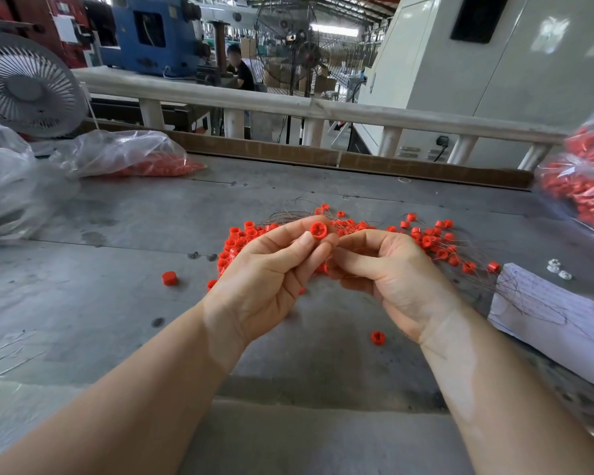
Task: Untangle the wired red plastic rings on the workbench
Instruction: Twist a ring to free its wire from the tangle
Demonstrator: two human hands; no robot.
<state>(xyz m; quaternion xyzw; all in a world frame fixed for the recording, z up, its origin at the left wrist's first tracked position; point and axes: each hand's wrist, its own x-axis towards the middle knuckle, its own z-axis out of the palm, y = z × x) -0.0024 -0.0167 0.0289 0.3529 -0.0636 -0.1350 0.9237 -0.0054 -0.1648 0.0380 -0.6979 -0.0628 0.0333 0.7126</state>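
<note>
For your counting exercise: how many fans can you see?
2: a grey fan at far left behind the bench, and a black pedestal fan in the background; others may be hidden.

2 bare forearms, no sleeves; left hand (pixel 264 269), right hand (pixel 388 269) ungloved.

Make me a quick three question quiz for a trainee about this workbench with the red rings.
1. True or false: the left hand pinches a red ring.
2. Where does the tangled pile of wired rings lie? A) in a bag B) on the workbench C) on the paper sheet
3. What does the right hand grip?

Key: 1 true; 2 B; 3 thin wire, fingers curled, though the wire there is hard to see.
</note>
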